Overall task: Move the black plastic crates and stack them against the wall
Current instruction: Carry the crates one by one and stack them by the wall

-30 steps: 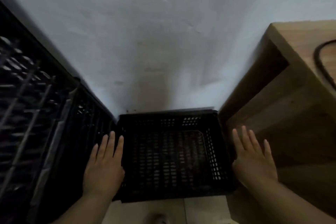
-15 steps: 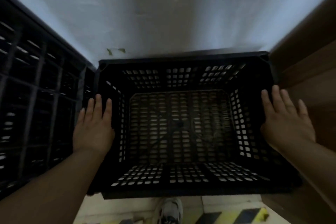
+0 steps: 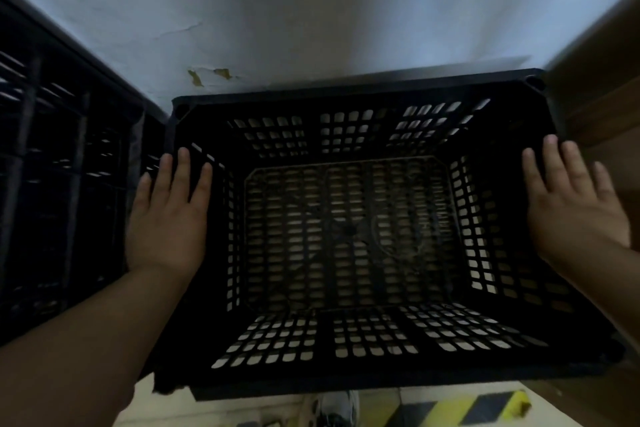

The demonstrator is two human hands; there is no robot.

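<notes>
Your left grip (image 3: 169, 218) and right grip (image 3: 573, 210) both lie flat, fingers straight and slightly fanned, curled round nothing. The black crate (image 3: 343, 132) sits between them with its open top towards you. The left grip lies along the outside of its left rim and the right grip along the outside of its right rim, each about halfway along the side. The backs of your hands cover the contact and both thumbs are out of sight, so you cannot tell whether your palms press the plastic.

Below the crate's near edge a grey shoe toe (image 3: 337, 406) shows on the pale floor (image 3: 242, 407), with a yellow-and-black striped strip (image 3: 485, 406) to its right; the crate cuts off both. Pale patches show through the slotted bottom, but you cannot tell what the crate rests on.

Just beside your left grip stands a dark stack of crates (image 3: 52, 184), cut off by the frame and hard to read. On the right is brown wooden furniture (image 3: 606, 121), blurred. The crate's far rim lies near the wall (image 3: 311, 3), under a peeled paint patch (image 3: 207, 74); the rim is smeared, so contact is unclear.
</notes>
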